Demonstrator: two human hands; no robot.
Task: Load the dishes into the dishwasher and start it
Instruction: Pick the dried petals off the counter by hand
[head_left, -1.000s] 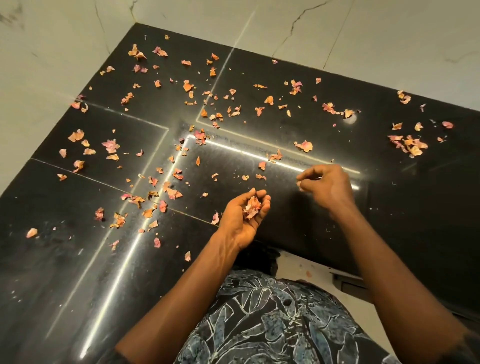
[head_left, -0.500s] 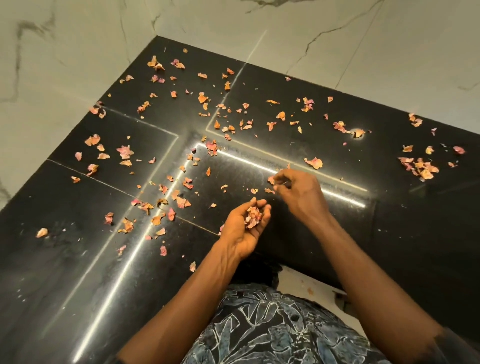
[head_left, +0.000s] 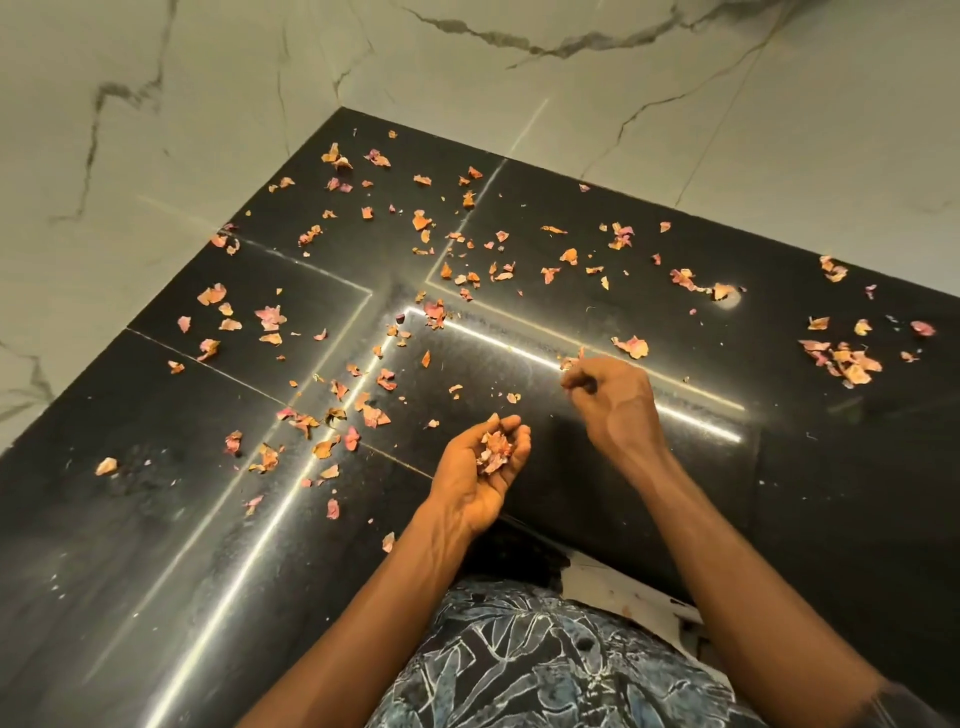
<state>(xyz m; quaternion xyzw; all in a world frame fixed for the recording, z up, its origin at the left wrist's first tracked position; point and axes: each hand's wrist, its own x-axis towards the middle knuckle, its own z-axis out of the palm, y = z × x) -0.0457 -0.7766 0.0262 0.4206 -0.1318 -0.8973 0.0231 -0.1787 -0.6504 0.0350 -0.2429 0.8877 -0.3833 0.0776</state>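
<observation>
Petals (head_left: 631, 346) litter blk counter (head_left: 156, 571) round L hand (head_left: 478, 467), R hand (head_left: 618, 405).

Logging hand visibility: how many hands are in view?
2. The left hand is low centre, cupping petals; the right hand is beside it, further up, fingers curled over the counter. Neither is hidden.

A glossy black stone counter (head_left: 831, 467) carries dried pink and orange petals (head_left: 631, 346), scattered singly and in small clusters.
</observation>
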